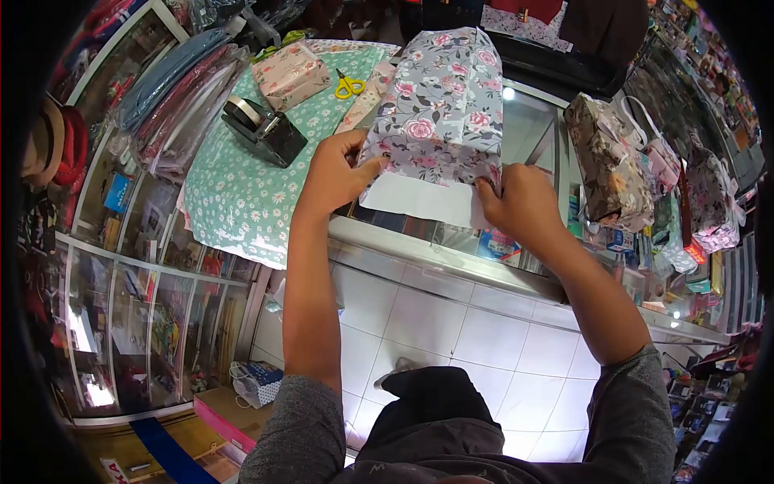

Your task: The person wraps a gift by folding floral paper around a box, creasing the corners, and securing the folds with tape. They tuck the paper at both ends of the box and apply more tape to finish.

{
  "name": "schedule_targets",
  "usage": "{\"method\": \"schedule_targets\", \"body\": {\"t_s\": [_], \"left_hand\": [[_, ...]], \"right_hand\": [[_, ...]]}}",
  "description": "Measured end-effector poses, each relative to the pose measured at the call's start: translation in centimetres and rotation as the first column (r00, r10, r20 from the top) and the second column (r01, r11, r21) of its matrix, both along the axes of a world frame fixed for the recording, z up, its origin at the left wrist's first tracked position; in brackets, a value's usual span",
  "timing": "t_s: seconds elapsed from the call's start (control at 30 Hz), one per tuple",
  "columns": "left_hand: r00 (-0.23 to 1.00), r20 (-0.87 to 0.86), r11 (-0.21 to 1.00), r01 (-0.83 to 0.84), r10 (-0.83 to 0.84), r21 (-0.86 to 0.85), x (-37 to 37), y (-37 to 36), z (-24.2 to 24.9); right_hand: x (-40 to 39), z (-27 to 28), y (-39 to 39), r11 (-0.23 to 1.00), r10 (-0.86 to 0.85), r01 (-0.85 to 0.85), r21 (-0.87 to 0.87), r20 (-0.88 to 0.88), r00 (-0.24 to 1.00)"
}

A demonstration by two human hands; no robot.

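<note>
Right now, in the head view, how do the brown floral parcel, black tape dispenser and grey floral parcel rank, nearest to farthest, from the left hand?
From the left hand:
1. Grey floral parcel: touching it, in front.
2. Black tape dispenser: just to its left.
3. Brown floral parcel: far right, past the right hand.

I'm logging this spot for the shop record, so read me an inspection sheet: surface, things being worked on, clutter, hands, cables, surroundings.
Surface: glass counter, metal-edged, goods visible beneath.
Things in work: floral parcel, white paper edge showing at the near end.
Clutter: tape dispenser, pink parcel and yellow scissors on green daisy paper.
Hands: left hand pinches the near end's left side, right hand its right side; both bare.
Cables: nothing seen.
Surroundings: glass cabinet left, floral box right, tiled floor below.
</note>
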State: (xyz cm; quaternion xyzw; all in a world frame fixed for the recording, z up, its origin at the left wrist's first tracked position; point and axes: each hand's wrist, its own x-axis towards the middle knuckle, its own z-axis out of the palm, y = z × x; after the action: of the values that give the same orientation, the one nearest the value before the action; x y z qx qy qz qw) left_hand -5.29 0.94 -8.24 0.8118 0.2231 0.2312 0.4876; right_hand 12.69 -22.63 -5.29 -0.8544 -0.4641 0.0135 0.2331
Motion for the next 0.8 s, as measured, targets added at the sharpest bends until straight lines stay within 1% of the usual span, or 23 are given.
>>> {"method": "schedule_targets", "body": {"t_s": [0.03, 0.07, 0.1, 0.13, 0.17, 0.2, 0.23, 0.27, 0.3, 0.33, 0.37, 0.4, 0.43, 0.47, 0.5, 0.53, 0.57, 0.6, 0.67, 0.7, 0.73, 0.8], "left_hand": [[1.0, 0.0, 1.0, 0.0, 0.0, 0.0, 0.1, -0.1, 0.1], [0.998, 0.051, 0.998, -0.032, 0.028, 0.063, 0.2, -0.2, 0.3], [0.993, 0.104, 0.99, -0.066, 0.054, 0.123, 0.2, -0.4, 0.4], [0.993, 0.105, 0.99, -0.068, 0.055, 0.125, 0.3, -0.5, 0.5], [0.992, 0.106, 0.986, -0.077, 0.062, 0.146, 0.3, -0.7, 0.6], [0.992, 0.108, 0.982, -0.085, 0.068, 0.168, 0.4, -0.7, 0.8], [0.992, 0.107, 0.982, -0.085, 0.068, 0.166, 0.4, -0.6, 0.8], [0.993, 0.098, 0.983, -0.087, 0.072, 0.164, 0.3, -0.6, 0.8], [0.993, 0.092, 0.983, -0.089, 0.074, 0.163, 0.4, -0.6, 0.8], [0.992, 0.098, 0.983, -0.089, 0.074, 0.16, 0.4, -0.5, 0.5], [0.989, 0.133, 0.979, -0.091, 0.068, 0.181, 0.5, -0.3, -0.2], [0.983, 0.171, 0.974, -0.097, 0.062, 0.206, 0.7, -0.2, 0.0], [0.992, 0.108, 0.986, -0.076, 0.061, 0.147, 0.6, -0.2, 0.4], [0.991, 0.122, 0.984, -0.081, 0.062, 0.156, 0.5, -0.4, 0.7], [0.992, 0.108, 0.985, -0.085, 0.069, 0.153, 0.5, -0.4, 0.7], [0.993, 0.091, 0.985, -0.087, 0.074, 0.151, 0.5, -0.4, 0.7], [0.992, 0.085, 0.985, -0.103, 0.092, 0.141, 0.7, -0.1, 0.2], [0.992, 0.093, 0.984, -0.101, 0.088, 0.147, 0.8, 0.0, 0.0], [0.987, 0.139, 0.987, -0.095, 0.077, 0.128, 0.8, 0.1, -0.4], [0.99, 0.124, 0.986, -0.088, 0.071, 0.141, 0.8, -0.1, 0.1], [0.987, 0.135, 0.978, -0.108, 0.085, 0.178, 0.7, -0.3, 0.4], [0.99, 0.102, 0.976, -0.112, 0.094, 0.185, 0.7, 0.0, 0.0]], "right_hand": [[-0.2, 0.1, -0.1, 1.0, 0.017, -0.017, -0.001, -0.004, 1.0], [-0.4, 0.4, -0.2, 1.0, 0.018, -0.018, 0.0, -0.004, 1.0], [-0.7, 0.9, -0.4, 0.997, 0.057, -0.058, -0.049, -0.037, 0.998], [-0.9, 1.2, -0.6, 0.99, 0.094, -0.101, -0.097, -0.07, 0.993], [-1.0, 1.3, -1.0, 0.98, 0.196, -0.195, -0.027, 0.02, 0.98], [-0.6, 2.1, -1.0, 0.981, 0.195, -0.194, -0.026, 0.023, 0.981], [-0.1, 3.4, -0.9, 0.976, 0.179, -0.195, -0.099, -0.154, 0.972], [0.4, 4.3, -0.9, 0.963, 0.143, -0.207, -0.172, -0.325, 0.935], [1.0, 4.6, -1.2, 0.984, 0.114, -0.154, -0.087, -0.355, 0.928], [1.8, 4.1, -1.5, 0.984, 0.112, -0.153, -0.091, -0.35, 0.93], [2.7, 3.0, -1.7, 0.955, 0.222, -0.161, 0.251, -0.238, 0.946], [3.2, 3.1, -1.7, 0.804, 0.291, -0.192, 0.563, -0.091, 0.953], [3.2, 3.7, -2.1, 0.812, 0.291, -0.195, 0.55, -0.094, 0.952], [3.6, 4.2, -1.8, 0.806, 0.295, -0.204, 0.555, -0.078, 0.952], [4.2, 4.3, -1.2, 0.733, 0.375, -0.403, 0.548, 0.169, 0.911], [4.6, 4.4, -0.8, 0.647, 0.426, -0.584, 0.49, 0.403, 0.81], [4.8, 4.3, -1.4, 0.725, 0.515, -0.583, 0.368, 0.272, 0.813], [4.6, 4.3, -1.4, 0.724, 0.511, -0.583, 0.368, 0.282, 0.812], [4.5, 4.2, -0.9, 0.718, 0.577, -0.652, 0.245, 0.315, 0.754], [5.0, 3.9, -0.8, 0.732, 0.617, -0.66, 0.172, 0.245, 0.748], [5.2, 3.7, -0.7, 0.728, 0.619, -0.665, 0.168, 0.255, 0.743], [5.6, 3.1, -0.4, 0.739, 0.626, -0.651, 0.173, 0.18, 0.759]]}}
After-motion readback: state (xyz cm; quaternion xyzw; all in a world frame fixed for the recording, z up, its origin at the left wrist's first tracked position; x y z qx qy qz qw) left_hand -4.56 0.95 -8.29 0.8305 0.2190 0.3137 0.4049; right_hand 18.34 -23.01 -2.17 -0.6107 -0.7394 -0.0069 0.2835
